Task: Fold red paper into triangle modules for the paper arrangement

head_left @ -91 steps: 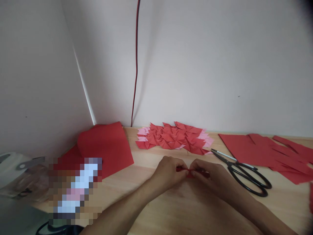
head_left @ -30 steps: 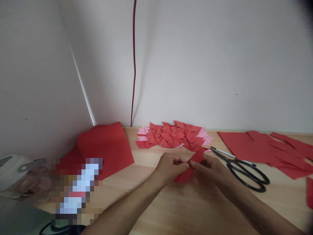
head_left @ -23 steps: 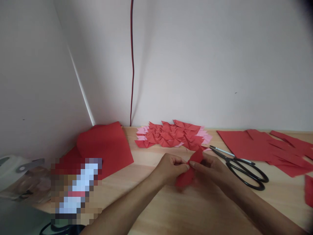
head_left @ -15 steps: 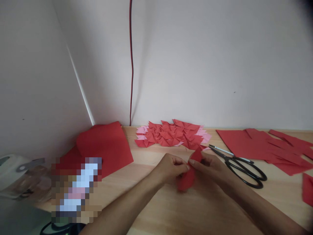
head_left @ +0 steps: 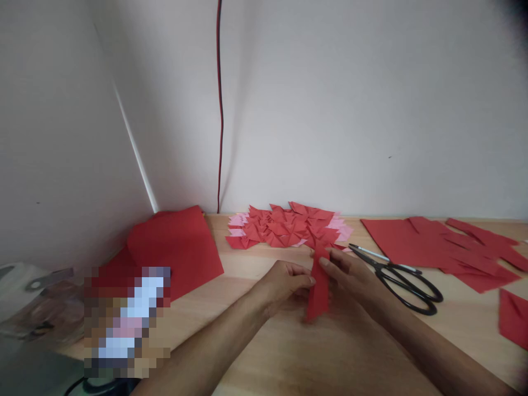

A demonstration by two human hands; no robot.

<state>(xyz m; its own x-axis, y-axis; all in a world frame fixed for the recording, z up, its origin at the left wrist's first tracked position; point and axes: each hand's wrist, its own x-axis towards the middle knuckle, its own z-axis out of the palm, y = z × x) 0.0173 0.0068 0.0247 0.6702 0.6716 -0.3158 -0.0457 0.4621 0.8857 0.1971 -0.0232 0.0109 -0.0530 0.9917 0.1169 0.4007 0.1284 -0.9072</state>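
Note:
Between my hands is a narrow piece of red paper (head_left: pixel 319 291), held up above the wooden table with its long side nearly upright. My left hand (head_left: pixel 289 283) pinches its left edge between thumb and fingers. On the other side, my right hand (head_left: pixel 344 269) grips the upper right part, thumb on the near face and fingers partly hidden behind. Just beyond lies a pile of folded red and pink paper pieces (head_left: pixel 284 228). Black-handled scissors (head_left: pixel 402 280) rest to the right of my right hand, with a slim pale pen-like stick (head_left: pixel 381 256) alongside.
Large red paper sheets (head_left: pixel 177 247) lie at the left, near a pixelated patch. Red sheets and strips (head_left: pixel 433 242) spread at the right, with another red piece (head_left: pixel 513 319) nearer. A clear plastic bag (head_left: pixel 49 311) sits far left. A red-black cable (head_left: pixel 220 110) hangs down the wall.
The red paper has turned from a slant to nearly upright and now shows a flatter, straighter face. My right hand has shifted slightly along it; both hands keep hold.

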